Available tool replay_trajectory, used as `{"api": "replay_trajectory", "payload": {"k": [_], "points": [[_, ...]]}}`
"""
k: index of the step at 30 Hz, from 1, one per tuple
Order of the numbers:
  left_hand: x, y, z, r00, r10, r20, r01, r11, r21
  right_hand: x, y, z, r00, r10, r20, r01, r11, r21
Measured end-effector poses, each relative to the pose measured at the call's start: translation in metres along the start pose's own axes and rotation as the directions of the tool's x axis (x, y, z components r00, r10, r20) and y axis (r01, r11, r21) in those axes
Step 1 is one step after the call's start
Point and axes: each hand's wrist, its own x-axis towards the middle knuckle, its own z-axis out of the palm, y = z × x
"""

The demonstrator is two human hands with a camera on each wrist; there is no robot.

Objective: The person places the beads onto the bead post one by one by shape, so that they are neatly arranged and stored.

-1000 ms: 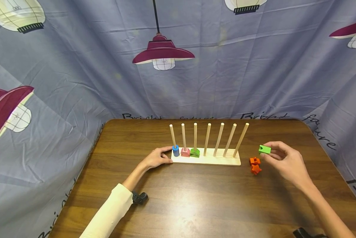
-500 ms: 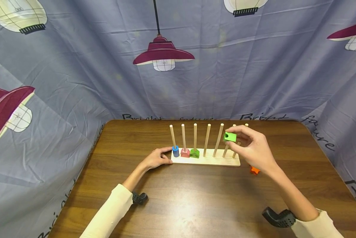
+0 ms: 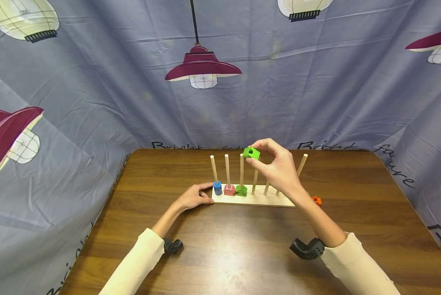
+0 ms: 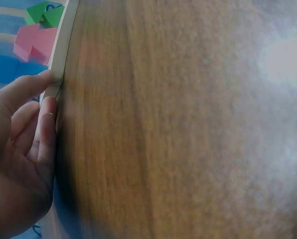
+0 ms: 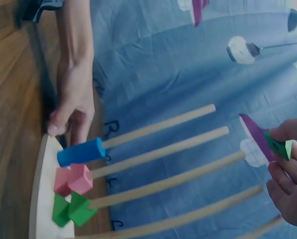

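My right hand (image 3: 281,168) pinches a bright green block (image 3: 256,156) with a hole through it, held near the top of the third peg (image 3: 242,169). In the right wrist view this block (image 5: 283,149) sits between thumb and fingers, apart from the peg tips. With thumb and fingers, my left hand (image 3: 194,197) grips the left end of the wooden peg board (image 3: 257,200). On the first three pegs sit a blue cylinder (image 3: 218,189), pink blocks (image 3: 229,190) and green blocks (image 3: 241,191). My right hand and forearm partly hide the pegs to the right.
An orange block (image 3: 317,200) shows on the brown wooden table (image 3: 220,233), just past the board's right end and partly behind my right forearm. A grey-blue curtain (image 3: 264,102) printed with lamps hangs behind the table. Black wrist devices (image 3: 308,249) are on both arms.
My right hand has carried the green block leftward and up, from beside the orange pieces to above the pegs, and the block has turned. My left hand stays on the board's end.
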Motion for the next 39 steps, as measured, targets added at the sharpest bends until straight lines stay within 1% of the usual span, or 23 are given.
{"api": "replay_trajectory", "payload": {"k": [7,12,16,21,24,29,31,34,36,39], "points": [[0.001,-0.003,-0.001,1.000,-0.003,0.002,0.003,1.000,0.001,0.003,0.010,0.021,0.998,0.048,-0.036,-0.048,0.999,-0.019],[0.002,-0.003,-0.003,1.000,-0.012,0.016,0.012,1.000,0.005,0.002,0.016,0.030,0.994,0.074,-0.077,-0.076,0.997,-0.018],[0.002,-0.003,-0.004,1.000,-0.015,0.023,0.015,1.000,0.001,0.001,0.020,0.034,0.993,0.086,-0.080,-0.086,0.996,0.004],[0.002,-0.004,-0.004,1.000,-0.017,0.026,0.017,1.000,-0.004,-0.005,0.029,0.038,0.986,0.144,-0.081,-0.140,0.989,0.048],[0.003,-0.005,-0.003,1.000,-0.018,0.022,0.018,1.000,0.001,-0.009,0.035,0.041,0.982,0.166,-0.093,-0.158,0.984,0.083],[0.003,-0.004,-0.002,1.000,-0.003,0.024,0.003,1.000,-0.001,-0.015,0.045,0.047,0.973,0.207,-0.105,-0.191,0.971,0.142],[0.002,-0.004,-0.002,1.000,0.004,0.026,-0.003,1.000,-0.009,-0.020,0.053,0.050,0.966,0.240,-0.095,-0.223,0.961,0.162],[0.002,-0.003,-0.002,1.000,0.007,0.022,-0.007,1.000,-0.021,-0.030,0.066,0.055,0.950,0.305,-0.065,-0.290,0.940,0.178],[0.002,-0.003,-0.002,1.000,0.011,0.020,-0.010,1.000,-0.029,-0.037,0.076,0.059,0.934,0.355,-0.038,-0.342,0.921,0.186],[0.001,-0.003,-0.002,1.000,0.011,0.021,-0.010,0.999,-0.041,-0.049,0.091,0.065,0.907,0.421,-0.006,-0.414,0.896,0.162]]}}
